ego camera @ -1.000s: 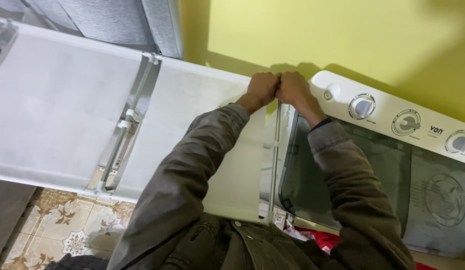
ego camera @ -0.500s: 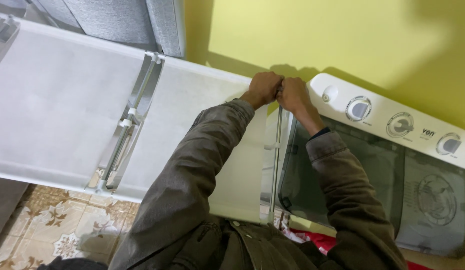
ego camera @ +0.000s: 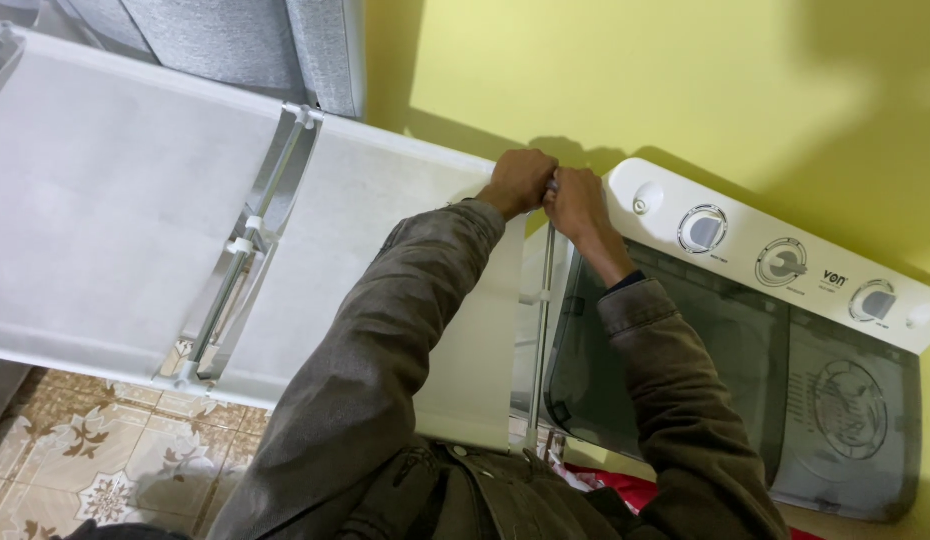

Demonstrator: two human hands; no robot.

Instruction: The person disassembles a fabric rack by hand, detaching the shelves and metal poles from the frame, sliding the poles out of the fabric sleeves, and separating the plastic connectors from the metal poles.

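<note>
Thin metal rod [ego camera: 538, 330] of the white fabric rack [ego camera: 135, 210], pinched at its far end by both hands.

Ran from 6 toward 12 o'clock along the rack's right edge, just beside the washing machine [ego camera: 765, 330]. Looked light, stiff and smooth, likely slippery; best gripped close to the corner joint. Left hand [ego camera: 520, 182] and right hand [ego camera: 577, 205] closed together, touching, on the rod's top end. Yellow wall [ego camera: 635, 70] at 12 o'clock, patterned floor tiles [ego camera: 85, 450] at 8 o'clock.
</note>
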